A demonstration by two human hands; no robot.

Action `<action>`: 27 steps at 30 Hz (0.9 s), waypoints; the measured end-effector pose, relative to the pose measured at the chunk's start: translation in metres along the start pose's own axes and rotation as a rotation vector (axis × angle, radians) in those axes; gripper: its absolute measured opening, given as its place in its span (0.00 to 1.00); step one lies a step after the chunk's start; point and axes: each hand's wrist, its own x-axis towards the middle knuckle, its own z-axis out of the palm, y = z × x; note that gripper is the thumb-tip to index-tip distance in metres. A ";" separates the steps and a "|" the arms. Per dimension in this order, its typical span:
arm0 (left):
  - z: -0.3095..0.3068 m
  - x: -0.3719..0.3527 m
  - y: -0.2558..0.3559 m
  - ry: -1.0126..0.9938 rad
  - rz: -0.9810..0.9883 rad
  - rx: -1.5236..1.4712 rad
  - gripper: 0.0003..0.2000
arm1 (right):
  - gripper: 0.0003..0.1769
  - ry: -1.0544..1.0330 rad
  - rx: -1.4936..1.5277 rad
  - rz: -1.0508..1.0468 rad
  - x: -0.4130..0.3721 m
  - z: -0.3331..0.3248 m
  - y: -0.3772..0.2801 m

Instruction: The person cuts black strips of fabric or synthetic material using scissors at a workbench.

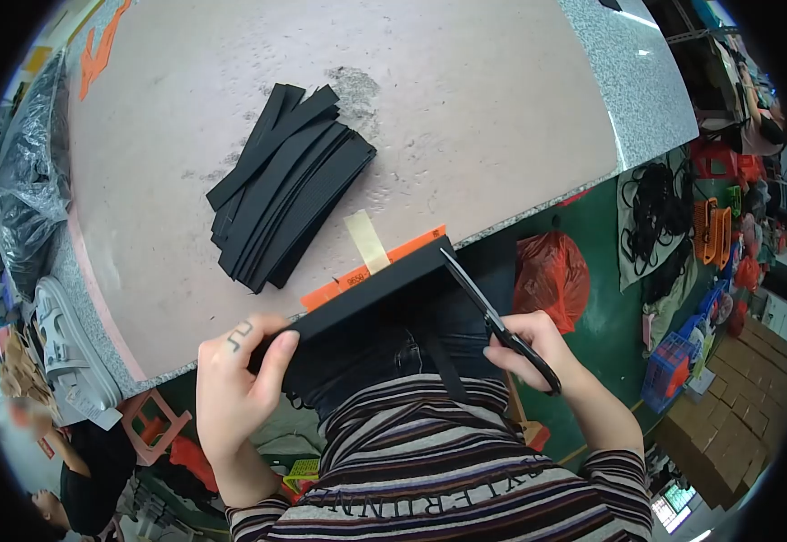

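My left hand pinches the left end of a wide black strip, thumb on top. The strip lies along the table's front edge, beside an orange marked guide piece stuck down with pale tape. In my right hand is a pair of scissors with black handles. Their blades reach to the strip's right end; whether they are apart there is hard to make out. A pile of cut black strips lies on the table beyond.
The table's speckled rim runs round a pale worn sheet. Clear plastic-wrapped goods and white sandals are at left. A red bag, cartons and black cords sit at right. Another person is at lower left.
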 end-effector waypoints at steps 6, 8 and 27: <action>0.003 0.003 0.000 -0.014 -0.061 -0.036 0.03 | 0.10 -0.002 0.052 0.090 0.004 0.001 -0.001; 0.004 0.003 0.000 -0.004 -0.058 -0.041 0.04 | 0.11 0.029 0.020 0.100 0.004 0.001 -0.004; -0.002 0.004 -0.010 0.408 0.012 -0.190 0.03 | 0.08 0.065 -0.056 -0.179 0.010 0.007 -0.052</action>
